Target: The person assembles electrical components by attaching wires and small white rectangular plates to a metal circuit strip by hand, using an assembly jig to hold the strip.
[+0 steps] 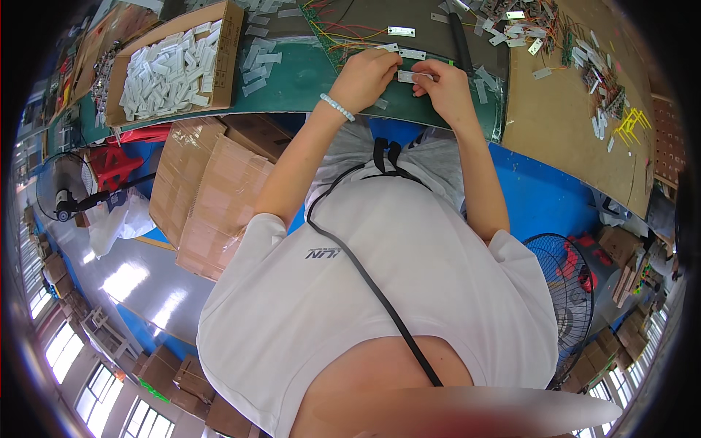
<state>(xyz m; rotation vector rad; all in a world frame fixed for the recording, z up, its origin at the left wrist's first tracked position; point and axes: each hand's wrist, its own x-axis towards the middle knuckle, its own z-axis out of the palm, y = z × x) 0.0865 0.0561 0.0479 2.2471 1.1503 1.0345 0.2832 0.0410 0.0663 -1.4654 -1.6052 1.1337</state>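
Both hands work close together over the green mat (285,98) on the bench. My left hand (367,77), with a beaded bracelet at the wrist, has its fingertips pinched together; what lies between them is too small to make out. My right hand (445,86) pinches a small white rectangular piece (406,77) by its right end, just beside the left fingertips. Right beyond the fingers lies a white module (412,54) with dark dots. Another such module (401,31) sits farther back, on red and yellow wires (358,29) that run from a green circuit board (315,25).
A cardboard box (232,55) of white plastic pieces (168,77) stands at the left. Clear strips (259,66) are scattered beside it. A black-handled tool (460,40) lies behind my right hand. Wired modules (522,25) and yellow parts (632,125) are at the right.
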